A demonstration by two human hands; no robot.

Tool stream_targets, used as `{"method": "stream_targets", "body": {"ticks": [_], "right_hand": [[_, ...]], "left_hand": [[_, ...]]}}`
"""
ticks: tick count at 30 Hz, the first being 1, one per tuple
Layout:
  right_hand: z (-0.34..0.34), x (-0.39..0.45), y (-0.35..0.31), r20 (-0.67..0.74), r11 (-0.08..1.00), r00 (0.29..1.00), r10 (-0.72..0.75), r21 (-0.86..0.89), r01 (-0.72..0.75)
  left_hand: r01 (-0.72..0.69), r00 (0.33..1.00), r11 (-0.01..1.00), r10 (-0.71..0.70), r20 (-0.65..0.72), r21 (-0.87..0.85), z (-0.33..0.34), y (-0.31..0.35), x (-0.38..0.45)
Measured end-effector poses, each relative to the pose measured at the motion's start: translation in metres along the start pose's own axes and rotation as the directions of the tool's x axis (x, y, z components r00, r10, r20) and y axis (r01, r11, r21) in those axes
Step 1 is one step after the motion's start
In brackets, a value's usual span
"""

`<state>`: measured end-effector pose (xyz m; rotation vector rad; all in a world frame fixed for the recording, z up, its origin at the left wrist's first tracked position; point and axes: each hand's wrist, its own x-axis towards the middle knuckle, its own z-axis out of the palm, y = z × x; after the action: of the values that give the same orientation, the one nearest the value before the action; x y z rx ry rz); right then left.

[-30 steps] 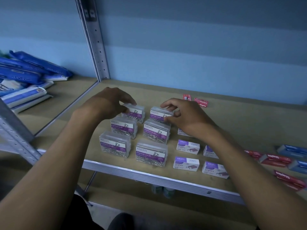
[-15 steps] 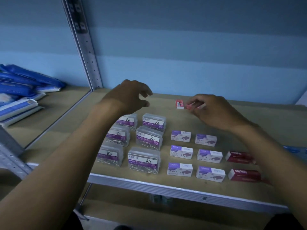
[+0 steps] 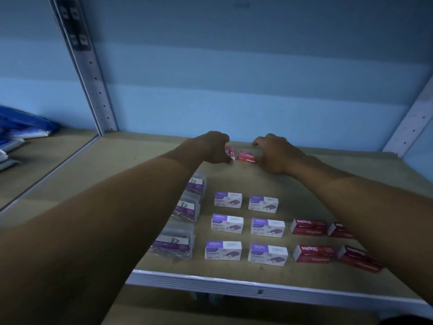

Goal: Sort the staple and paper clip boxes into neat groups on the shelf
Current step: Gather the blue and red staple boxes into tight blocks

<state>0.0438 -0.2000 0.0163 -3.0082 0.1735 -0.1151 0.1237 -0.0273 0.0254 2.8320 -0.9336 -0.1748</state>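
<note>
Left hand: left hand (image 3: 214,148) reaches to the back of the shelf, fingers curled around a small red box (image 3: 230,152), partly hidden behind it.
Right hand: right hand (image 3: 274,154) grips a red staple box (image 3: 247,157) lying flat, just beside the first.
White staple boxes: six white-and-purple boxes (image 3: 227,223) in two columns of three, mid-shelf.
Red group: red staple boxes (image 3: 308,227) in rows to the right, partly behind the right forearm.
Paper clips: clear paper clip boxes (image 3: 174,245) with purple labels, left of the white ones, partly behind the left forearm.
Surface: tan shelf (image 3: 140,160), pale metal front edge.
Room: blue wall (image 3: 234,78); perforated metal uprights (image 3: 91,73); blue packets (image 3: 21,125) on the neighbouring shelf.
</note>
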Motion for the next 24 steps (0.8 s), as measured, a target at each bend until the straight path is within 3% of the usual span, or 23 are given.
{"method": "stream_targets", "body": {"ticks": [8, 19, 24], "right_hand": [[0.006, 0.010, 0.001, 0.023, 0.998, 0.999, -0.023, -0.055, 0.025], [0.015, 0.015, 0.002, -0.058, 0.999, 0.998, -0.007, 0.046, 0.009], [0.013, 0.013, 0.007, -0.068, 0.984, 0.997, 0.038, 0.177, -0.025]], "left_hand": [[-0.017, 1.000, 0.998, 0.016, 0.017, 0.056, 0.010, 0.002, 0.018], [-0.074, 0.993, 0.992, 0.063, -0.104, -0.100, 0.011, -0.006, 0.015], [-0.056, 0.990, 0.978, 0.029, -0.138, -0.201, 0.006, -0.007, 0.007]]}}
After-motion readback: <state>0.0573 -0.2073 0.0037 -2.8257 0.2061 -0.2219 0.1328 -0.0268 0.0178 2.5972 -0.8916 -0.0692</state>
